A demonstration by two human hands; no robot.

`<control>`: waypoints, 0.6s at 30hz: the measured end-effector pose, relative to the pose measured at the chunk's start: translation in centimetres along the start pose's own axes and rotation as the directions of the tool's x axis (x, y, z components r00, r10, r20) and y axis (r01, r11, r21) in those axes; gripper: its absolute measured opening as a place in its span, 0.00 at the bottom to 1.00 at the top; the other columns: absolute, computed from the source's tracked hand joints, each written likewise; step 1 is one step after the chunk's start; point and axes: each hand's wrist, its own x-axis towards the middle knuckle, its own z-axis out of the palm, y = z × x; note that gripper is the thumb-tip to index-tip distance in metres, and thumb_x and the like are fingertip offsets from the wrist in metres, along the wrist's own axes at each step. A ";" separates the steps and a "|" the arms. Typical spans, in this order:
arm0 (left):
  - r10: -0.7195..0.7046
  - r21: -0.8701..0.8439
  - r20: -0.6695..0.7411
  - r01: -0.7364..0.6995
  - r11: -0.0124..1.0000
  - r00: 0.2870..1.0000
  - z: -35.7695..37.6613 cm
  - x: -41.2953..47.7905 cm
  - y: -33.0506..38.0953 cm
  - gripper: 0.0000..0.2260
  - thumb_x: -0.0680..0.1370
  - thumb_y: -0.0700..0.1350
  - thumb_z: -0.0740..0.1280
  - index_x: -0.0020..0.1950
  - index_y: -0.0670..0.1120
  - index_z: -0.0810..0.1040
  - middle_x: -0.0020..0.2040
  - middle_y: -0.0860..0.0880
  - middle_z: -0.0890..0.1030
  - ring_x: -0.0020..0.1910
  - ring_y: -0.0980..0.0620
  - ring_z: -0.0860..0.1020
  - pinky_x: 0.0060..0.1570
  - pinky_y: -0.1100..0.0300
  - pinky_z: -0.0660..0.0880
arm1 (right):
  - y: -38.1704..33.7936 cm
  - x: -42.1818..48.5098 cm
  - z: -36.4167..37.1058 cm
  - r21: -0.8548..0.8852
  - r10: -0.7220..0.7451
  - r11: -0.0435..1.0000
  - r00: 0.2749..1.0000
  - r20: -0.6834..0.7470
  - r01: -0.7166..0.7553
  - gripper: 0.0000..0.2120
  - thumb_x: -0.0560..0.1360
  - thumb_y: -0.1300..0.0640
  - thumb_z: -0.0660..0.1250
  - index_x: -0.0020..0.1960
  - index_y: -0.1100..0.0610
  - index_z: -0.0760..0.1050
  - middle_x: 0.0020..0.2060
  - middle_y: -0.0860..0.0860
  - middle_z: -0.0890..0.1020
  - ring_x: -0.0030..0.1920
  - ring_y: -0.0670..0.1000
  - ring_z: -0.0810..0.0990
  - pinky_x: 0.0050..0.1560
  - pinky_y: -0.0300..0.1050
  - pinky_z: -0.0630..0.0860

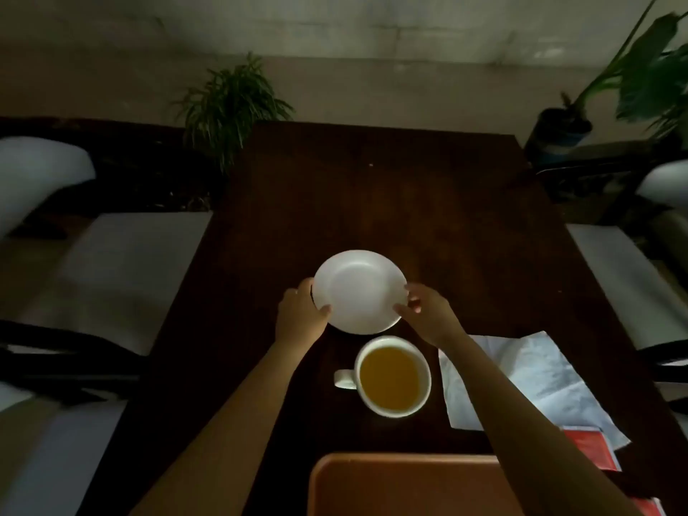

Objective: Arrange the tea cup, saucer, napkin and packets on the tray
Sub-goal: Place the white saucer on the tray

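Dark counter (409, 202) setup, both hands, left hand (299, 310) and right hand (428, 314), clamped on the saucer (359, 290) rim between them, probably to steady it for the tray (402, 486) trip.

Held at its rim between the fingers of both hands, a saucer (359, 291) looks like smooth white ceramic with a soft sheen. Nearer than the fingers, a glossy white cup (393, 376) of the same ware. Beneath them, a dark polished wooden table (409, 202). Right of the fingers, a crinkled matt paper napkin (536, 381). Nearest, a smooth orange tray (402, 486), possibly plastic in this dim light.
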 end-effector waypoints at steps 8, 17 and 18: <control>-0.073 -0.063 -0.020 0.072 0.995 0.997 1.7 3.7 -0.4 0.33 0.75 0.42 0.68 0.76 0.45 0.55 0.73 0.39 0.61 0.65 0.37 0.72 0.59 0.45 0.77 | -0.6 3.6 2.1 -0.053 0.117 0.991 0.988 -0.097 -0.122 0.25 0.75 0.55 0.65 0.69 0.61 0.61 0.66 0.62 0.67 0.58 0.61 0.74 0.57 0.51 0.74; -0.025 -0.080 0.029 0.027 0.996 0.999 1.5 4.2 0.6 0.20 0.74 0.38 0.68 0.66 0.41 0.71 0.67 0.40 0.68 0.61 0.37 0.74 0.50 0.44 0.81 | -0.7 3.9 1.2 0.010 0.176 0.984 0.978 -0.114 -0.176 0.23 0.72 0.62 0.67 0.66 0.57 0.67 0.63 0.61 0.68 0.57 0.61 0.73 0.54 0.48 0.72; -0.013 -0.093 0.023 0.015 0.996 1.000 1.2 4.0 0.9 0.19 0.74 0.38 0.67 0.65 0.41 0.72 0.66 0.40 0.68 0.59 0.37 0.75 0.47 0.46 0.82 | -1.0 3.7 0.8 0.013 0.169 0.986 0.978 -0.125 -0.169 0.23 0.72 0.61 0.67 0.66 0.57 0.67 0.63 0.61 0.68 0.57 0.61 0.74 0.55 0.49 0.73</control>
